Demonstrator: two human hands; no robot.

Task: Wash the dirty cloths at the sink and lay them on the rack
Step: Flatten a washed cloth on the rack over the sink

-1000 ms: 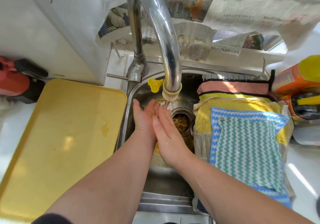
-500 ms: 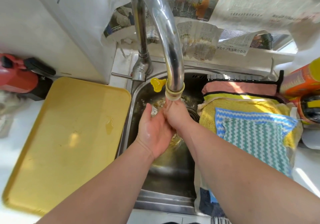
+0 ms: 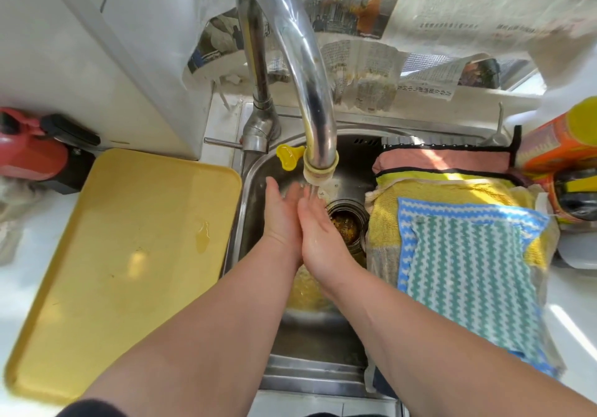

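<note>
My left hand [image 3: 280,213] and my right hand [image 3: 318,232] are pressed palm to palm with straight fingers over the steel sink [image 3: 255,177], right under the running faucet spout [image 3: 318,171]. Neither hand holds a cloth. On the rack [image 3: 400,141] over the right half of the sink lie three cloths: a pink one with black edging [image 3: 442,159] at the back, a yellow one [image 3: 384,216] in the middle, and a blue and green zigzag cloth [image 3: 465,271] on top at the front. The sink drain strainer [image 3: 347,226] shows yellowish residue.
A yellow tray [image 3: 106,261] with a small puddle lies left of the sink. A red and black appliance [image 3: 35,151] sits at the far left. An orange and yellow bottle [image 3: 562,138] stands at the right. Newspapers [image 3: 387,29] cover the ledge behind. A yellow plug [image 3: 288,156] hangs by the spout.
My hands were rubbing together, the right hand higher at the spout half a second ago; now they lie flat palm to palm under the water again.
</note>
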